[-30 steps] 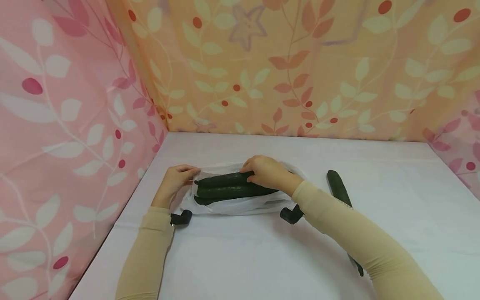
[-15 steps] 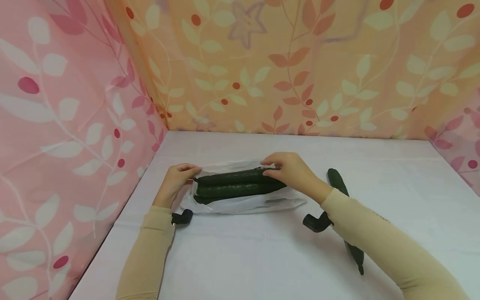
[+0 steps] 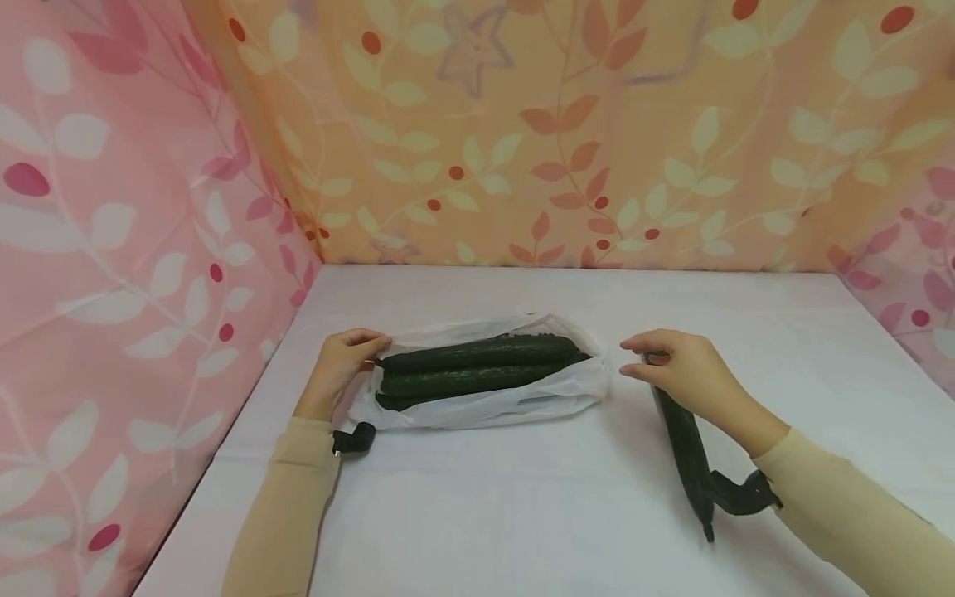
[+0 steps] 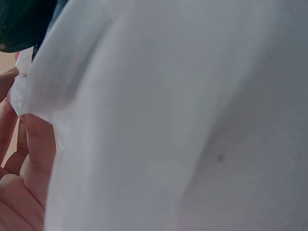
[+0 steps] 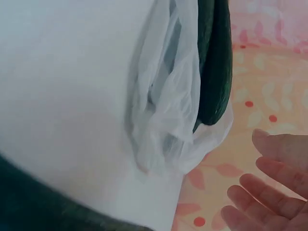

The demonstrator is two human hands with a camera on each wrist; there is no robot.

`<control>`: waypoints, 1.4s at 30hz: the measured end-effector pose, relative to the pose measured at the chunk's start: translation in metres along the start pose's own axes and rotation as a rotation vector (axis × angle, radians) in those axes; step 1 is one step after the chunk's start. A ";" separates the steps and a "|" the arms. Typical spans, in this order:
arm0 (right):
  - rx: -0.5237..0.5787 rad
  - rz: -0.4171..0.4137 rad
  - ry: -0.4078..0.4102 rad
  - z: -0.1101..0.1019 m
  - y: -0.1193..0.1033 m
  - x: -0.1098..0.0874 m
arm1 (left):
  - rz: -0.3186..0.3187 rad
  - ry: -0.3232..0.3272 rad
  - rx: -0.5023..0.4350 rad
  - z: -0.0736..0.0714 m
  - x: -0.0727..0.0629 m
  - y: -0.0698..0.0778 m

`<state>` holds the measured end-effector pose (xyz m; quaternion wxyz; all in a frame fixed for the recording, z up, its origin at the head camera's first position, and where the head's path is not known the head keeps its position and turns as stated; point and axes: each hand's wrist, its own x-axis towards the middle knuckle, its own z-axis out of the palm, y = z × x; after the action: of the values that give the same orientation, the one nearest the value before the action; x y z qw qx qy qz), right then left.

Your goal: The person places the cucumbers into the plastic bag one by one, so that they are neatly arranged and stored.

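Several dark green cucumbers [image 3: 477,356] lie side by side in a thin white plastic bag [image 3: 548,401], its opening spread around them. At the bag's left end, my left hand [image 3: 334,375] pinches the plastic; the left wrist view shows the gathered film [image 4: 20,94] between the fingertips. My right hand [image 3: 694,373] is over the far end of a loose cucumber [image 3: 685,452] at the right, covering part of it, thumb and fingers apart. In the right wrist view the fingers [image 5: 255,192] are spread with nothing between them, and the bag is beside them.
A white cloth covers the table [image 3: 477,514]. Behind it hangs an orange leaf-patterned curtain [image 3: 582,141], with a pink one [image 3: 134,249] along the left side. Black wrist mounts [image 3: 742,495] stick out near both sleeves.
My right hand has let go of the bagged cucumbers and moved right to the loose cucumber. My left hand stays at the bag's left end. The head view has shifted slightly.
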<state>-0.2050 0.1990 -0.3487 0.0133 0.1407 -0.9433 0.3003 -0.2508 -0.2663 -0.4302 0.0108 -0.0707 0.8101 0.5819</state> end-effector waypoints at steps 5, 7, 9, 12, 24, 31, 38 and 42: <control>-0.032 0.023 0.021 -0.005 0.017 -0.013 | -0.003 0.005 0.000 -0.001 -0.001 0.001; -0.042 0.037 0.019 -0.006 0.022 -0.017 | -0.003 0.006 -0.005 0.000 -0.002 0.001; -0.054 0.059 0.011 -0.006 0.027 -0.021 | 0.000 0.000 -0.008 0.000 -0.002 0.001; -0.070 0.103 -0.005 -0.006 0.035 -0.028 | 0.002 -0.003 -0.019 0.001 -0.002 0.002; -0.097 0.202 -0.022 0.001 0.057 -0.044 | 0.000 -0.019 -0.002 -0.001 -0.004 0.003; -0.062 0.242 -0.044 0.004 0.067 -0.046 | -0.026 -0.023 0.015 -0.001 -0.004 0.000; 0.000 0.273 -0.091 0.008 0.073 -0.047 | -0.011 -0.021 0.006 -0.001 -0.004 0.001; 0.022 0.293 -0.112 0.010 0.075 -0.046 | 0.011 -0.007 -0.005 0.000 -0.004 0.002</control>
<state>-0.1804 0.2635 -0.4038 -0.0849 0.0184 -0.9496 0.3011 -0.2475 -0.2649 -0.4281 0.0102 -0.0641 0.8090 0.5843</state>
